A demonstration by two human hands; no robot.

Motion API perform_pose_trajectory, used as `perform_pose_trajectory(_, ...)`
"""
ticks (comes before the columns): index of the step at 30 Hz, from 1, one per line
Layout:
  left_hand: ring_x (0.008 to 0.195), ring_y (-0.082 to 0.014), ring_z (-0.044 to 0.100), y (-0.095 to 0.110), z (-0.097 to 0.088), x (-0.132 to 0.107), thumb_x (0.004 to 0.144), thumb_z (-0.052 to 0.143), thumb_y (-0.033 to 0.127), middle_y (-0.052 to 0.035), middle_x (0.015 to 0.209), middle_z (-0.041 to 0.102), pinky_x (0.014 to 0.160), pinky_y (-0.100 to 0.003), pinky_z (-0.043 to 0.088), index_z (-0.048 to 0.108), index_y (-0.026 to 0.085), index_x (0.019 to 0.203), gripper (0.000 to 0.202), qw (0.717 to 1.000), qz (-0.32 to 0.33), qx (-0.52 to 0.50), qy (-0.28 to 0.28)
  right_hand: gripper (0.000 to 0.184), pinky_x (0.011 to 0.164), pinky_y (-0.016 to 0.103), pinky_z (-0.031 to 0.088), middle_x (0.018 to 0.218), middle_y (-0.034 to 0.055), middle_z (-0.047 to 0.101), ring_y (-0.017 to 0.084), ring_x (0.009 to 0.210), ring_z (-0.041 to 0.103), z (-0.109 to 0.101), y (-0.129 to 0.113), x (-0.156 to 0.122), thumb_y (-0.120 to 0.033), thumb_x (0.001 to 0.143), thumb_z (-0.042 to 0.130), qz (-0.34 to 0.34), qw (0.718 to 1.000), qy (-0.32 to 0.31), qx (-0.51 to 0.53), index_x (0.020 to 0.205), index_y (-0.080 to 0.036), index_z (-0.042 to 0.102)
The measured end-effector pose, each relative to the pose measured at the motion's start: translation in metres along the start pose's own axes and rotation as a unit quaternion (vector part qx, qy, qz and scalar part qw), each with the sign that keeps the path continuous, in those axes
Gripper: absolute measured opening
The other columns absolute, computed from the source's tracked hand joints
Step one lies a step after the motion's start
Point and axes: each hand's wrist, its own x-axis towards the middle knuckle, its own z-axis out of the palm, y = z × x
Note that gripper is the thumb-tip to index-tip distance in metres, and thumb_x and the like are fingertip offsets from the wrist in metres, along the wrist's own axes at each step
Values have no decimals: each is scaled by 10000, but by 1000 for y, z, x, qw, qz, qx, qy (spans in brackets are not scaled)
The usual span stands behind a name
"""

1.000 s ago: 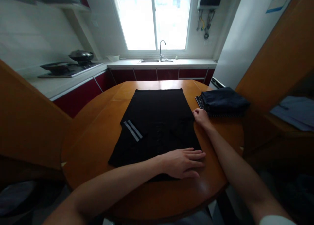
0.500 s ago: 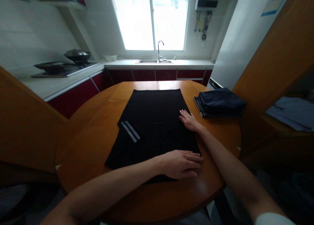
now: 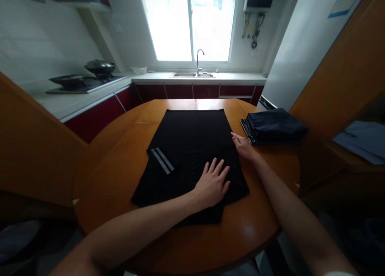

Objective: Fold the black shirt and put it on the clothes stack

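Observation:
A black shirt (image 3: 192, 131) with two pale grey stripes on its left side lies spread on the round wooden table (image 3: 108, 163). My left hand (image 3: 212, 183) rests palm down on the lower part of the shirt, fingers spread. At the shirt's right edge, my right hand (image 3: 244, 147) is turned on its side, its fingers and thumb closed on the cloth. Part of the shirt's lower end is hidden under my left hand and forearm.
To the right on the table sits a stack of folded dark clothes (image 3: 275, 125). Behind are a sink (image 3: 185, 74) with a tap, a window, and a stove with a lidded pan (image 3: 100, 66) at left. A white refrigerator (image 3: 303, 43) stands at right.
My left hand has moved from the shirt's lower right corner up and left onto the cloth, spreading its fingers. My right hand has turned from lying flat to its side at the edge.

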Motion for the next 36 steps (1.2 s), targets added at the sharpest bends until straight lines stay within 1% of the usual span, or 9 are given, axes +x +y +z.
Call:
perform_pose_trajectory(6, 1510, -457, 122, 3, -2, -1, 1013, 401, 502, -122, 1631, 302, 1169, -663, 201, 401, 241, 1525, 575, 1000, -15, -2, 1, 574, 1226, 512, 201, 1622, 135, 322, 246, 1520, 242, 22, -21, -10, -348, 1029, 296, -24, 992, -34, -116, 1550, -119, 371)
perform_pose_trajectory(13, 1509, -459, 124, 3, -3, -2, 1017, 382, 506, -124, 1629, 308, 1175, -660, 194, 403, 231, 1524, 577, 1000, -13, -5, 2, 714, 1205, 629, 61, 1668, 150, 156, 288, 1547, 109, 39, -29, -23, -530, 1021, 297, 27, 965, -119, -234, 1607, -134, 202)
perform_pose_trajectory(16, 1512, -457, 113, 4, -4, -2, 1018, 378, 510, -117, 1639, 289, 1175, -661, 195, 394, 233, 1532, 584, 1000, -12, -5, -2, 693, 1196, 652, 46, 1665, 157, 164, 304, 1547, 101, 35, -19, -21, -510, 1027, 272, 66, 964, -101, -238, 1601, -125, 223)
perform_pose_trajectory(19, 1510, -461, 117, 3, -4, -2, 1018, 375, 511, -120, 1637, 291, 1176, -658, 194, 390, 226, 1536, 592, 1000, -13, -5, -6, 660, 1200, 629, 123, 1641, 191, 238, 322, 1531, 178, 24, -5, -15, -451, 1034, 241, 104, 971, -57, -206, 1573, -74, 289)
perform_pose_trajectory(23, 1510, -458, 122, 3, -3, 0, 1015, 385, 505, -123, 1637, 292, 1172, -662, 192, 395, 229, 1535, 588, 1000, -16, -4, -7, 636, 1215, 486, 228, 1572, 232, 378, 288, 1493, 305, 8, 7, -5, -376, 1033, 196, 96, 983, 27, -153, 1509, -3, 392)
perform_pose_trajectory(25, 1510, -459, 123, 2, -2, 0, 1013, 388, 504, -122, 1638, 292, 1169, -664, 196, 397, 229, 1534, 589, 1000, -15, -2, -6, 621, 1218, 434, 239, 1564, 222, 400, 262, 1489, 318, 5, 6, -2, -346, 1029, 195, 83, 985, 42, -143, 1497, -1, 414)
perform_pose_trajectory(27, 1510, -458, 121, 2, -1, 0, 1012, 384, 505, -126, 1637, 293, 1171, -659, 197, 393, 204, 1536, 605, 1000, -14, 2, -3, 610, 1218, 438, 239, 1586, 192, 376, 254, 1501, 292, 9, 2, -3, -340, 1028, 199, 69, 987, 34, -142, 1511, -29, 404)
perform_pose_trajectory(32, 1516, -443, 109, 1, 1, 1, 1011, 357, 516, -149, 1633, 295, 1187, -632, 193, 381, 112, 1536, 662, 1000, -17, 16, -2, 630, 1205, 607, 133, 1638, 183, 257, 311, 1534, 168, 31, -14, -11, -435, 1030, 274, 74, 974, -52, -210, 1548, -84, 351)
perform_pose_trajectory(36, 1517, -436, 120, 2, 1, 1, 1008, 351, 524, -147, 1632, 300, 1186, -626, 202, 384, 117, 1535, 666, 999, -22, 26, -5, 656, 1204, 609, 113, 1655, 193, 192, 308, 1543, 122, 34, -23, -16, -447, 1038, 276, 75, 963, -72, -249, 1577, -73, 268)
